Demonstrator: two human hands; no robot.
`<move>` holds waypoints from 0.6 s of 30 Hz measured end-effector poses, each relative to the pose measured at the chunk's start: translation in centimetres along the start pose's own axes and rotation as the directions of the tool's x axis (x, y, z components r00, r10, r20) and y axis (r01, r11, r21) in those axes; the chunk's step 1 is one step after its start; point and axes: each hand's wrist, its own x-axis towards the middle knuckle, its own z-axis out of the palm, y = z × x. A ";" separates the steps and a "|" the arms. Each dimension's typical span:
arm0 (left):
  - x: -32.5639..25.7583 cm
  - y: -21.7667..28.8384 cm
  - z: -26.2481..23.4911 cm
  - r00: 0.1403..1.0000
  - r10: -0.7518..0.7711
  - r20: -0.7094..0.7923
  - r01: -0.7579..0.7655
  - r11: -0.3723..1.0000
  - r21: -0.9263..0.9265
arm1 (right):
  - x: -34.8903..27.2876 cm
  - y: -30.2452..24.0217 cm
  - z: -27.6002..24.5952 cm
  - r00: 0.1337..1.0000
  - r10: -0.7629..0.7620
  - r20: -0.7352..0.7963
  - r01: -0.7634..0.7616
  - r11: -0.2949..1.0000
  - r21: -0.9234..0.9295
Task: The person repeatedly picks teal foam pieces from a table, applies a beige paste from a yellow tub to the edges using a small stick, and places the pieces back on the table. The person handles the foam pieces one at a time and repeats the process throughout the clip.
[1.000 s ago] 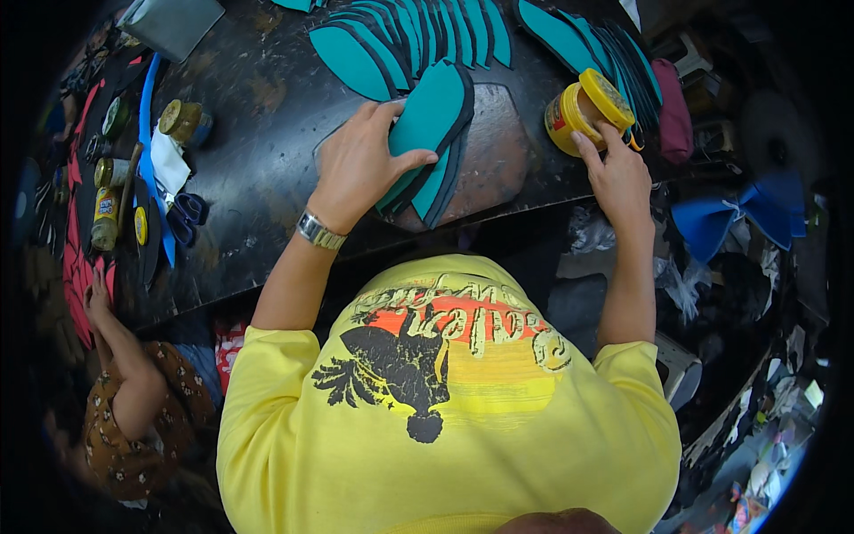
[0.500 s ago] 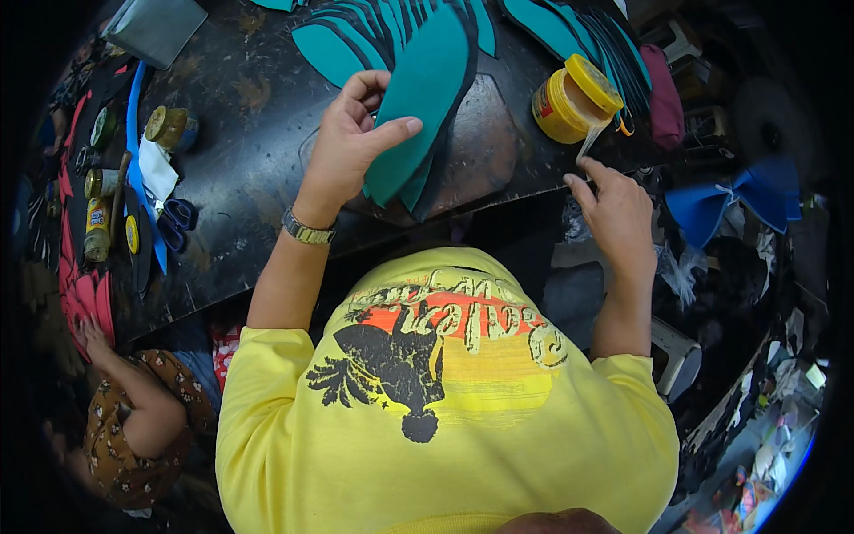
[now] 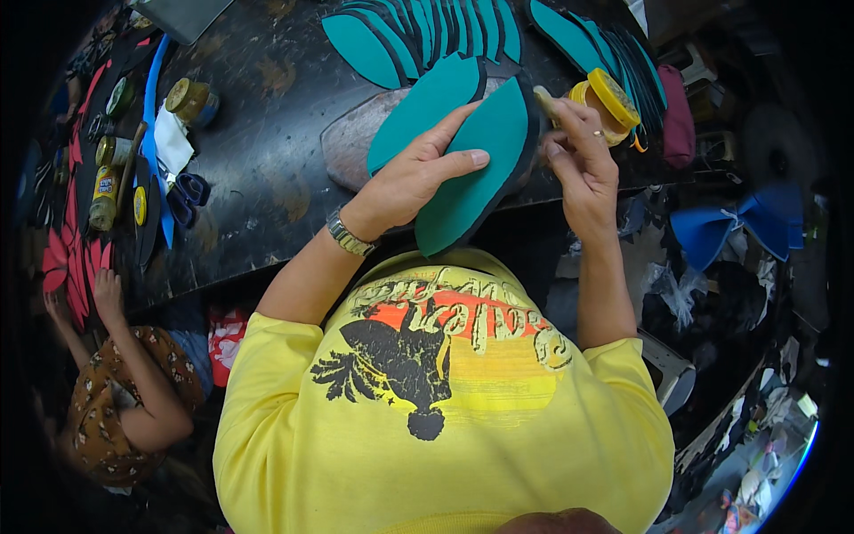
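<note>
My left hand [image 3: 400, 189] pinches a leaf-shaped teal piece [image 3: 485, 165] with a black edge, thumb on its face, tilted over the table's near edge. Behind it, a second teal piece [image 3: 427, 111] lies over a grey-brown board [image 3: 351, 142]; my left index finger reaches between the two. Closed around a short pale applicator [image 3: 544, 100], my right hand [image 3: 585, 165] is beside the held piece's black edge. The applicator's lower part is hidden by the fingers. Just behind that hand stands a yellow jar [image 3: 580, 93] of tan paste, its yellow lid [image 3: 614, 96] tilted up.
Rows of teal pieces [image 3: 374, 49] lie at the back, with another stack [image 3: 569, 40] at back right. On the left are jars [image 3: 191, 100], dark-handled scissors [image 3: 187, 196] and a blue strip [image 3: 151, 116]. At far left a co-worker's hands [image 3: 108, 298] touch red pieces [image 3: 76, 262].
My right hand has lifted the applicator from the jar's mouth leftward to the teal piece's edge. My left hand has shifted right and lowered its piece, and the second piece now shows behind it.
</note>
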 end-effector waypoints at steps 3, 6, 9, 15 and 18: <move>-0.2 0.3 -0.1 0.998 -0.021 0.053 0.022 1.000 -0.011 | 0.7 0.9 0.6 0.991 -0.121 0.053 0.128 0.976 -0.175; -0.4 0.3 0.0 0.997 -0.016 0.079 0.020 0.998 -0.054 | 0.7 1.1 0.8 0.993 -0.087 0.082 0.101 0.977 -0.186; -0.5 0.3 0.0 0.995 -0.031 0.094 0.040 0.995 -0.095 | 0.7 1.2 0.7 0.994 -0.069 0.082 0.084 0.978 -0.192; -0.5 0.7 -0.4 0.986 -0.088 0.142 0.120 0.964 -0.236 | 0.0 1.2 0.4 0.978 -0.117 0.173 0.131 0.989 -0.071; -0.4 0.7 -0.4 0.990 -0.072 0.122 0.107 0.945 -0.310 | -0.7 0.8 0.4 0.964 -0.153 0.219 0.186 0.973 -0.139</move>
